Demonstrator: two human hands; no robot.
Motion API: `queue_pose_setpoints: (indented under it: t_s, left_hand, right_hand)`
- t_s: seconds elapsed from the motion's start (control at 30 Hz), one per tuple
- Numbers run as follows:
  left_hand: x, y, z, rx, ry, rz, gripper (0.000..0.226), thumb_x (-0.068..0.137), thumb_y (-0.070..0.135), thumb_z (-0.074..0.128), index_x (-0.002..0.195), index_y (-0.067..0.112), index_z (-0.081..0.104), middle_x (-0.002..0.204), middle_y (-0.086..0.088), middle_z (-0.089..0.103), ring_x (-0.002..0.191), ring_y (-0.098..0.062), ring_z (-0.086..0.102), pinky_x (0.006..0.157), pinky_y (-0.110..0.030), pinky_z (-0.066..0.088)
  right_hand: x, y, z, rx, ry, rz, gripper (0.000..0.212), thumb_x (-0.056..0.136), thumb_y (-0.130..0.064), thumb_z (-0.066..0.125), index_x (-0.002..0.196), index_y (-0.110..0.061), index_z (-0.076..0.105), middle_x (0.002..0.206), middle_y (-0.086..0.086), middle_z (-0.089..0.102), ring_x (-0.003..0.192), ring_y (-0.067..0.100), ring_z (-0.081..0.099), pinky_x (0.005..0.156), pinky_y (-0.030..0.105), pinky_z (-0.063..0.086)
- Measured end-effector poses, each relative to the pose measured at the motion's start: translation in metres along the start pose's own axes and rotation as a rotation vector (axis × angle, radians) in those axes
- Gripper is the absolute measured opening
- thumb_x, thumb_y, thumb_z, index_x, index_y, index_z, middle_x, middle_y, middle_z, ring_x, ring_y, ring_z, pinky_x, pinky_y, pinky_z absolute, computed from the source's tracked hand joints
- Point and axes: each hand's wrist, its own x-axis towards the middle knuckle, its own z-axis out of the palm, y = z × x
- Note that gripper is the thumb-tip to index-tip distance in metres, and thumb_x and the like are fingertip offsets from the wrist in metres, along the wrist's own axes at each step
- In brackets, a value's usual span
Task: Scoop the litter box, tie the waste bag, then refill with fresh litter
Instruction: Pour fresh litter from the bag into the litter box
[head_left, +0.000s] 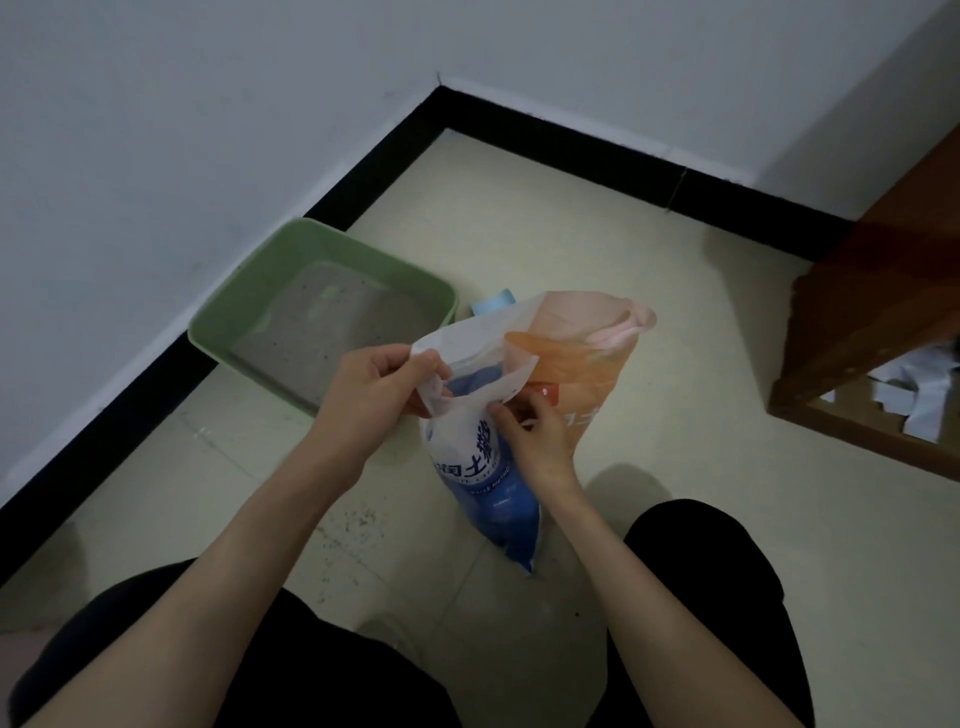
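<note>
The person's dark-clad knees fill the near edge. Beyond them the left hand pinches the white top flap of the litter bag, and the right hand pinches the bag's mouth, probably spreading it to pour. The green litter box sits far left against the wall, with bare floor on the right before the wooden cabinet.

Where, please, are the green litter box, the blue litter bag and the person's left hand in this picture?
green litter box (422, 274): head view, on its far rim.
blue litter bag (498, 512): head view, on its lower blue body.
left hand (382, 387): head view, on the back of the hand.
</note>
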Motion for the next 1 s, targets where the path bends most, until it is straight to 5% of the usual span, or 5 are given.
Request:
queue_pose_setpoints:
  t_s: [0.33,0.47,0.73,0.9,1.0]
  left_hand:
    - [-0.002,0.004,0.003,0.023,-0.080,0.017,0.027,0.092,0.010,0.053,0.069,0.008,0.067,0.052,0.003,0.065,0.050,-0.006,0.060,0.056,-0.016,0.052]
    - [0.003,0.003,-0.005,0.060,-0.069,0.002,0.027,0.091,0.012,0.055,0.068,0.009,0.068,0.056,0.001,0.067,0.057,-0.012,0.063,0.064,-0.024,0.054]
    - [0.011,0.003,0.003,0.292,-0.051,0.023,0.025,0.095,0.023,0.051,0.079,0.009,0.066,0.073,-0.010,0.067,0.067,-0.020,0.062,0.070,-0.031,0.052]
    - [-0.013,0.022,0.021,1.012,0.173,0.518,0.028,0.089,0.034,0.057,0.108,0.013,0.055,0.098,-0.004,0.055,0.086,-0.022,0.054,0.070,-0.030,0.041]
    - [-0.018,0.028,0.046,1.130,-0.141,0.881,0.050,0.083,0.030,0.066,0.129,0.017,0.051,0.127,-0.005,0.053,0.119,-0.027,0.048,0.099,-0.040,0.034]
  right_hand:
    - [0.008,-0.033,-0.017,-0.131,0.060,-0.095,0.006,0.088,-0.018,0.061,0.088,-0.015,0.066,0.092,0.006,0.066,0.085,0.018,0.061,0.084,0.042,0.053]
    - [-0.010,-0.038,-0.032,-0.033,0.080,-0.078,0.012,0.093,-0.014,0.054,0.090,-0.005,0.061,0.091,0.012,0.065,0.084,0.020,0.061,0.080,0.029,0.050]
    - [-0.050,-0.033,-0.068,-0.069,0.152,-0.209,0.027,0.093,-0.009,0.053,0.082,-0.034,0.053,0.086,-0.009,0.059,0.078,-0.009,0.055,0.069,0.005,0.043]
    - [-0.058,-0.040,-0.080,0.017,0.119,-0.221,0.031,0.091,0.000,0.053,0.075,-0.027,0.054,0.073,-0.012,0.056,0.066,-0.012,0.054,0.062,0.005,0.041]
    - [-0.065,-0.038,-0.080,0.062,0.129,-0.221,0.030,0.089,0.001,0.057,0.076,-0.025,0.059,0.076,-0.008,0.062,0.067,-0.010,0.057,0.065,0.007,0.044]
